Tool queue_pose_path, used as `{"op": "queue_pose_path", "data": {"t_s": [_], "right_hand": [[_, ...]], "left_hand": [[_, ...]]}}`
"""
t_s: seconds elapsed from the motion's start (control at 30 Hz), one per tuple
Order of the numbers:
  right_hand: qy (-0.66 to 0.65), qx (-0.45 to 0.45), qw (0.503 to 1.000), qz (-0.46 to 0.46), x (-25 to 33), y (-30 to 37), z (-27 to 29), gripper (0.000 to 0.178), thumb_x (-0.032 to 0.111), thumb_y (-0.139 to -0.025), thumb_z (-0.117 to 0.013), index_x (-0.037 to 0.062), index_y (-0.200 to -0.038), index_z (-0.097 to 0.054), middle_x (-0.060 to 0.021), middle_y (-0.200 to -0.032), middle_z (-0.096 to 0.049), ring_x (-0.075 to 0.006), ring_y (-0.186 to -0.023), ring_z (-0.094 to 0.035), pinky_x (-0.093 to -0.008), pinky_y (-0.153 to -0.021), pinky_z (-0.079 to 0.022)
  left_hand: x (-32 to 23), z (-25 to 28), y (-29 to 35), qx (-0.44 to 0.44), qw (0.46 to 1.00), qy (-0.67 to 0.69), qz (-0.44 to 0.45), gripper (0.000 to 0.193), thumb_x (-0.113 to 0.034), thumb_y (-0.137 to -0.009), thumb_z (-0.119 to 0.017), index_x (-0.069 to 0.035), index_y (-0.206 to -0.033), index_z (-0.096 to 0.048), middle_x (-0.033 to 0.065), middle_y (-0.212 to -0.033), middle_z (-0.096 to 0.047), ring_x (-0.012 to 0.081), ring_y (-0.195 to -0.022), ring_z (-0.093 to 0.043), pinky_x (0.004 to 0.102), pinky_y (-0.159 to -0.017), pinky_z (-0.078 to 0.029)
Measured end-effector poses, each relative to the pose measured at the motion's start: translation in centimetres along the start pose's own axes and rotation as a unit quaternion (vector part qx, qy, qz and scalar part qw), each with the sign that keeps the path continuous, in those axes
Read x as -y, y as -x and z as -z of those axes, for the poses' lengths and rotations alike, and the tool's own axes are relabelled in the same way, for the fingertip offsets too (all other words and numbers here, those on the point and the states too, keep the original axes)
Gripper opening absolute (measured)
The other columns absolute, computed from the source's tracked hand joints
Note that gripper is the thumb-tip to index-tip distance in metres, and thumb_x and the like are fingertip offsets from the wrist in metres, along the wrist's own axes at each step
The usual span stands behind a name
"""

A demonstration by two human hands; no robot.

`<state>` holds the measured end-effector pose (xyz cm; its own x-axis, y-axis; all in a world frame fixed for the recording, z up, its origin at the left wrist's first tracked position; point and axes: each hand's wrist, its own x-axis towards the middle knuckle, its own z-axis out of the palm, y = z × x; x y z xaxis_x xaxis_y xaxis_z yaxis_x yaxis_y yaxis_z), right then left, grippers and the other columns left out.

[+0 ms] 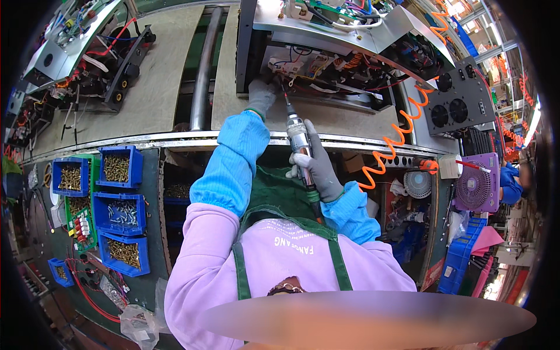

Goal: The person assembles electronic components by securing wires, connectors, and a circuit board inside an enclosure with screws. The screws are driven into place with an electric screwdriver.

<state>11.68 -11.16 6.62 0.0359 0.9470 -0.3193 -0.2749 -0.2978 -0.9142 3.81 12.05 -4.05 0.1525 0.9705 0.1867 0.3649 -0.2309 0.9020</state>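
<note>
From where I watch, the driver (298, 140) sits between the person's body and the open-fronted unit (326, 64) on the bench (224, 87), its rear over the green apron (274, 189) and its nose past the bench edge. I see a slim, round tool with a shiny silver barrel, a green band toward the back and a dark tail; a thin bit with a reddish stretch comes out of the front. It points away from the wearer, into the front of the unit, its long axis steep and leaning slightly left toward the tip. I cannot tell whether the tip touches anything. The gloved right hand (324, 172) is curled round the barrel, fingers wrapped and gripping it. The gloved left hand (262, 96) reaches to the unit's left front corner, just beside the bit; its fingertips are lost in shadow, so I cannot tell how far open it is or what it holds.
</note>
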Motion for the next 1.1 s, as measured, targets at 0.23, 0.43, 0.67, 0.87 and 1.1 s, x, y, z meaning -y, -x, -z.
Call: {"op": "queue_pose_path", "data": {"t_s": [0.23,0.43,0.67,0.87,1.1], "right_hand": [[0.024,0.008,1.0,0.017,-0.1,-0.3,0.5,0.091,0.013,-0.071,-0.06,0.0176,-0.145,-0.008,-0.0148,-0.085,-0.054,-0.0169,-0.056,-0.057,-0.0313,-0.056,-0.054],[0.042,0.006,0.999,0.01,-0.5,-0.6,0.8,0.091,0.013,-0.07,-0.059,0.0178,-0.145,-0.009,-0.0152,-0.085,-0.054,-0.0175,-0.056,-0.057,-0.0317,-0.056,-0.055],[-0.173,0.096,0.98,0.014,-2.7,-1.5,2.9,0.09,0.017,-0.072,-0.061,0.0258,-0.145,-0.008,-0.0152,-0.081,-0.053,-0.0209,-0.055,-0.056,-0.0392,-0.057,-0.055],[-0.1,0.045,0.994,0.025,-2.7,-1.5,2.0,0.092,0.012,-0.071,-0.062,0.0213,-0.145,-0.009,-0.0165,-0.087,-0.054,-0.0198,-0.055,-0.057,-0.0356,-0.054,-0.055],[-0.141,-0.009,0.99,0.016,-1.2,-0.6,-2.0,0.089,0.007,-0.072,-0.06,0.0226,-0.145,-0.011,-0.016,-0.092,-0.055,-0.0186,-0.056,-0.057,-0.0322,-0.052,-0.054]], "left_hand": [[-0.4,0.2,0.2,-0.032,0.999,0.012,-0.021,0.039,-0.037,-0.079,-0.056,-0.012,-0.108,-0.061,0.019,-0.098,-0.062,0.0376,-0.092,-0.059,0.0419,-0.075,-0.049],[-0.9,0.5,0.1,0.002,0.999,-0.008,0.047,0.039,-0.033,-0.079,-0.057,-0.01,-0.112,-0.059,0.0202,-0.1,-0.062,0.0365,-0.095,-0.059,0.0396,-0.077,-0.049],[-2.5,0.9,0.9,-0.004,0.999,0.021,0.04,0.041,-0.036,-0.078,-0.059,-0.011,-0.11,-0.06,0.0209,-0.098,-0.062,0.037,-0.092,-0.06,0.0384,-0.074,-0.05],[-1.6,-0.1,0.4,-0.019,0.999,-0.024,0.02,0.04,-0.04,-0.079,-0.056,-0.011,-0.105,-0.063,0.0221,-0.094,-0.062,0.0382,-0.088,-0.06,0.0423,-0.074,-0.049],[-0.7,-0.6,0.2,-0.023,0.999,-0.002,0.024,0.033,-0.027,-0.08,-0.059,-0.006,-0.104,-0.064,0.0191,-0.093,-0.065,0.0324,-0.089,-0.063,0.0361,-0.077,-0.048]]}}
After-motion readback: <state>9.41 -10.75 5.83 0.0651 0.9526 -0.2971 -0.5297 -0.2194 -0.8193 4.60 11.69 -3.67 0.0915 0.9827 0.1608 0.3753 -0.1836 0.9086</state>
